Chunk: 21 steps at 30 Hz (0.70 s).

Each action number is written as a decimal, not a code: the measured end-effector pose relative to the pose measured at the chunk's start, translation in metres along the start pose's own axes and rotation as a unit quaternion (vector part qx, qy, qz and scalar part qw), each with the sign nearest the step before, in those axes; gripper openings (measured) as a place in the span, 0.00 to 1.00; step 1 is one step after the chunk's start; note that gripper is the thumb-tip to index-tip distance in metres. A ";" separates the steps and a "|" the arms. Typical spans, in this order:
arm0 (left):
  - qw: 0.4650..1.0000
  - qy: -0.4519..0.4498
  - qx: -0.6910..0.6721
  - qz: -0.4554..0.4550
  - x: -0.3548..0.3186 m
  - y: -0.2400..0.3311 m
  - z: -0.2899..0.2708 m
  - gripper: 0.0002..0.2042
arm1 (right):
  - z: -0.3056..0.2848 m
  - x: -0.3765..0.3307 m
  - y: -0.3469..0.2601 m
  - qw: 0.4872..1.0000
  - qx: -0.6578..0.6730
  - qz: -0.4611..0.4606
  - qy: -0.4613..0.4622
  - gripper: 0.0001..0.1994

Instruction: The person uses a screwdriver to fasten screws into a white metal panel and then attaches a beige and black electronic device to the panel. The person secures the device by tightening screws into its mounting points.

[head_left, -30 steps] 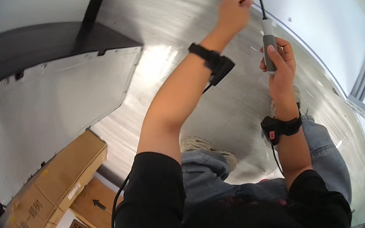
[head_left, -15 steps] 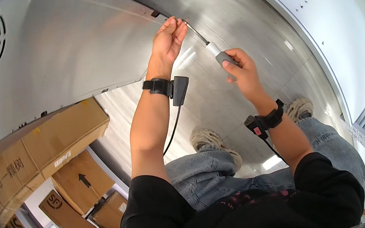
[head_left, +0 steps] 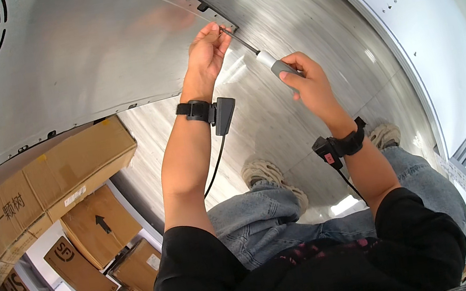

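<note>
My right hand (head_left: 310, 86) is closed around the grey and white handle of a screwdriver (head_left: 270, 61), whose long shaft points up and to the left. At the far end of that shaft is my left hand (head_left: 208, 52), its thumb and fingertips pinched together by the screwdriver's tip. Whatever small thing the fingertips hold is too small to make out. Just behind the left hand lies the corner of a large grey metal panel (head_left: 102, 50), with small slots along its edge and a round slotted vent at the far left.
A long cardboard box (head_left: 80, 160) lies beside the panel's near edge. Several brown cartons (head_left: 103, 227) sit below it at the left. A white panel with a metal edge (head_left: 442, 39) curves along the right. My shoes stand on the grey wood-look floor (head_left: 279, 132).
Both hands have shifted slightly left, with the screwdriver still held. The metal panel's corner now shows behind my left fingertips, and the panel sits differently in view.
</note>
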<state>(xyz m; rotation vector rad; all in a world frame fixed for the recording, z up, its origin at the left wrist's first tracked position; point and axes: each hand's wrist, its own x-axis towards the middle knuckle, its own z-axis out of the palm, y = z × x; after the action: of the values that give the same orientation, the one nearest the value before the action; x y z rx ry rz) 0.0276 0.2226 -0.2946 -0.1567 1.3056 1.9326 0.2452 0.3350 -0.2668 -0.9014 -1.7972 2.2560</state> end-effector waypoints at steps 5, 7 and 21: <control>0.993 0.041 0.107 0.001 -0.001 -0.006 0.001 0.04 | 0.000 -0.002 0.005 0.981 -0.163 -0.093 0.045 0.10; 0.988 0.068 0.140 -0.008 -0.002 -0.009 0.001 0.04 | 0.003 -0.004 0.006 0.962 -0.233 -0.125 0.064 0.11; 0.997 0.076 -0.009 -0.016 0.031 -0.023 -0.001 0.07 | 0.030 0.017 0.042 0.993 -0.094 -0.047 0.055 0.14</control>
<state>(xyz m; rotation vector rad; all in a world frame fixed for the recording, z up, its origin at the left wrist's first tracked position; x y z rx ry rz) 0.0213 0.2419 -0.3276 -0.3390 1.3749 1.9364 0.2274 0.3050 -0.3085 -0.9298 -1.9830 1.9673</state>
